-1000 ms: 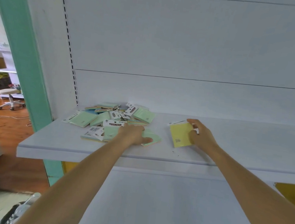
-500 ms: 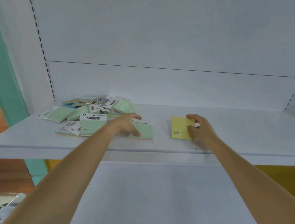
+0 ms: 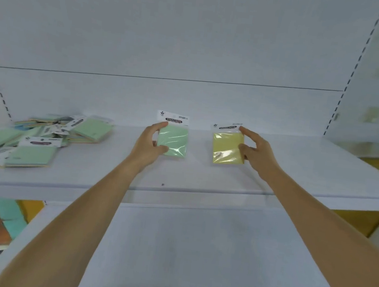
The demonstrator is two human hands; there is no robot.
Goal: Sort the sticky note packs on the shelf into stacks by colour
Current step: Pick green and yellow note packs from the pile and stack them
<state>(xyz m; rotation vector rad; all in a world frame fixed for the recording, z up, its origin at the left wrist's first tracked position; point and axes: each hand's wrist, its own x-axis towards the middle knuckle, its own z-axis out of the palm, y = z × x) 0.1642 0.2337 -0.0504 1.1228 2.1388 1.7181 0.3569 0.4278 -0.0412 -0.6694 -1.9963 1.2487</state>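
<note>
My left hand [image 3: 147, 144] grips a green sticky note pack [image 3: 175, 141] by its left edge, holding it near the middle of the white shelf [image 3: 203, 180]. My right hand [image 3: 255, 151] pinches a yellow sticky note pack [image 3: 226, 149] at its right side, a little right of the green one. Both packs have white header cards pointing toward the back panel. A loose pile of packs [image 3: 41, 137], mostly green with some blue and yellow edges showing, lies at the shelf's left end.
A second white shelf [image 3: 170, 248] juts out below the first. Slotted uprights [image 3: 349, 74] run up the back panel at right and left. Teal post and wooden floor show at lower left; colourful items peek out under the lower shelf.
My left hand has carried a green pack rightward out of the pile to the shelf's middle. The yellow pack in my right hand has turned so its header faces the back. The camera panned right.
</note>
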